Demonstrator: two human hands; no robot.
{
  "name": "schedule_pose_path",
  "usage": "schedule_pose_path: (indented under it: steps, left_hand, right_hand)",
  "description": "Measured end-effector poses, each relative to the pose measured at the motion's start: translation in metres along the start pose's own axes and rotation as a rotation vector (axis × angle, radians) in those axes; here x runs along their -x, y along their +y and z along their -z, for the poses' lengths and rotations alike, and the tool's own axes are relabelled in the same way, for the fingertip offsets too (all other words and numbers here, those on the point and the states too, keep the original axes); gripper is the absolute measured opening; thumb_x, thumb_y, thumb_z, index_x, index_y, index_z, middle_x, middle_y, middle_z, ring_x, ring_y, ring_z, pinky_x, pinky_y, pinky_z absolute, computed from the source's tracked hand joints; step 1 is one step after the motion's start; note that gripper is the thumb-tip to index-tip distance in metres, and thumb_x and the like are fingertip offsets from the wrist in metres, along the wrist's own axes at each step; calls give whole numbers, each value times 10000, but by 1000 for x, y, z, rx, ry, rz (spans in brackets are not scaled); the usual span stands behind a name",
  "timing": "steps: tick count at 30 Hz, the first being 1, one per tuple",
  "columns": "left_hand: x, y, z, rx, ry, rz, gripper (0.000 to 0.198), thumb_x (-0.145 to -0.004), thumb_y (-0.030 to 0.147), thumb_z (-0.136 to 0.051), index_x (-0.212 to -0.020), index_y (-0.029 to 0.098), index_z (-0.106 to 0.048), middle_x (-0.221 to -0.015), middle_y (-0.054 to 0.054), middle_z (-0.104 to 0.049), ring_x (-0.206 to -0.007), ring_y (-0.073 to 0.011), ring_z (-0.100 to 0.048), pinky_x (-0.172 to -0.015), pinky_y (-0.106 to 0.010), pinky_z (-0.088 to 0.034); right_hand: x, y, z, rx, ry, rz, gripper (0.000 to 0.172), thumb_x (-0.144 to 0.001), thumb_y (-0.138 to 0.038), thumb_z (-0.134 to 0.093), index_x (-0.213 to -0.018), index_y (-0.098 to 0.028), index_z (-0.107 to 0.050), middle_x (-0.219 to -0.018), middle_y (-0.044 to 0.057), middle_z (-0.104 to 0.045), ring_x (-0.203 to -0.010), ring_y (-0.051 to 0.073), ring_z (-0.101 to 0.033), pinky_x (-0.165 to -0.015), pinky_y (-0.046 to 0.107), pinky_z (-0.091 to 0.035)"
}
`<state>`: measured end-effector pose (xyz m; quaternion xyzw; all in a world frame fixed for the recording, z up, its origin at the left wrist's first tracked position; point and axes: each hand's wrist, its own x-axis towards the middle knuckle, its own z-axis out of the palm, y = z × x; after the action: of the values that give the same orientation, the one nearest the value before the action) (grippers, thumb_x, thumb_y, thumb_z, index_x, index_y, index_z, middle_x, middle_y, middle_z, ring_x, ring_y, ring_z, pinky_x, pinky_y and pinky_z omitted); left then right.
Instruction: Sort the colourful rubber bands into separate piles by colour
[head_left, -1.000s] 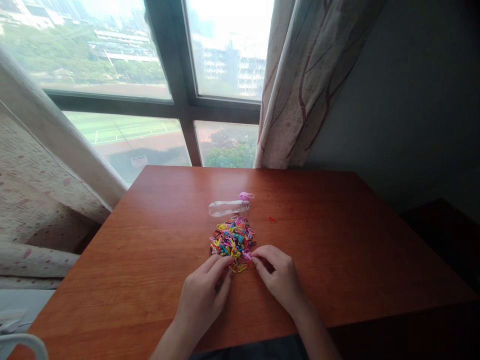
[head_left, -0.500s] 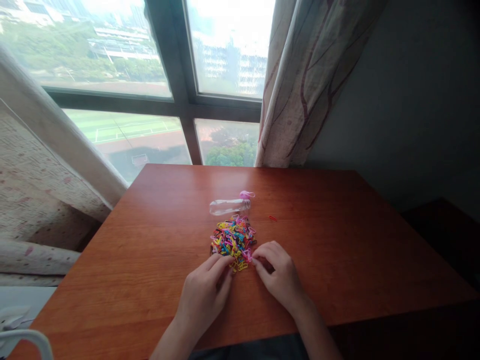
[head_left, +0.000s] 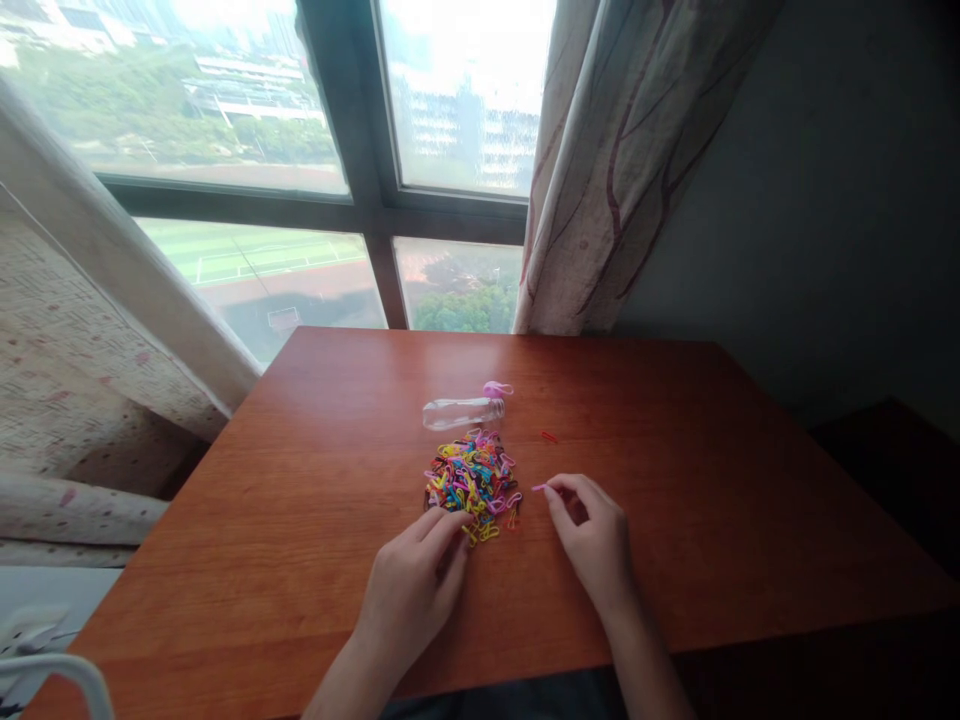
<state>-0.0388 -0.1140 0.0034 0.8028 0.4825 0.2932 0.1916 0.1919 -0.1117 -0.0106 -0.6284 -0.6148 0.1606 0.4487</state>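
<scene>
A heap of small plastic safety-pin-shaped stitch markers (head_left: 471,475) in yellow, pink, blue, orange and black lies on the brown wooden table (head_left: 300,520). My right hand (head_left: 592,530) is to the right of the heap, its thumb and fingertips pinching a pink stitch marker (head_left: 538,488) just off the heap. My left hand (head_left: 412,570) rests at the heap's near left edge, fingers curved and thumb apart from the fingertips. Its fingertips touch the yellow markers there; nothing held shows in it. A few loose markers (head_left: 513,515) lie by the heap's right edge.
Behind the heap a clear plastic bottle (head_left: 461,413) lies on its side, mouth to the right. Its pink cap with a loop (head_left: 495,389) lies behind it. A single red marker (head_left: 549,437) is off to the right. Window and curtains (head_left: 592,200) stand beyond the table.
My right hand has drawn away from the heap to the right and slightly farther off, carrying a pink stitch marker. My left hand has stayed nearly still. Loose markers at the heap's right edge have shifted.
</scene>
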Motion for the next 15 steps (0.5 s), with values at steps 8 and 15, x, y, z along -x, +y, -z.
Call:
schedule_pose_path:
  steps: [8,15]
  left_hand:
    - [1,-1,-1,3,6,1,198,-925,195,-505,-1054,232,-650,-904,-30,-702,-731,-152,-683,-596,-219,-506]
    - [1,-2,-2,-2,-3,-5,234,-934,194,-499,-1115,235,-642,-901,-34,-697,-766,-159,-687,-588,-217,-497]
  right_hand:
    - [-2,25,9,163,27,28,176,-937,-300,-561,-815,-217,-657,-812,49,-679,-722,198,-606,-653,304,-477]
    - [2,27,9,281,30,93,131,-925,-249,-560,-843,-224,-659,-863,64,-672,-804,226,-581,-741,351,-457]
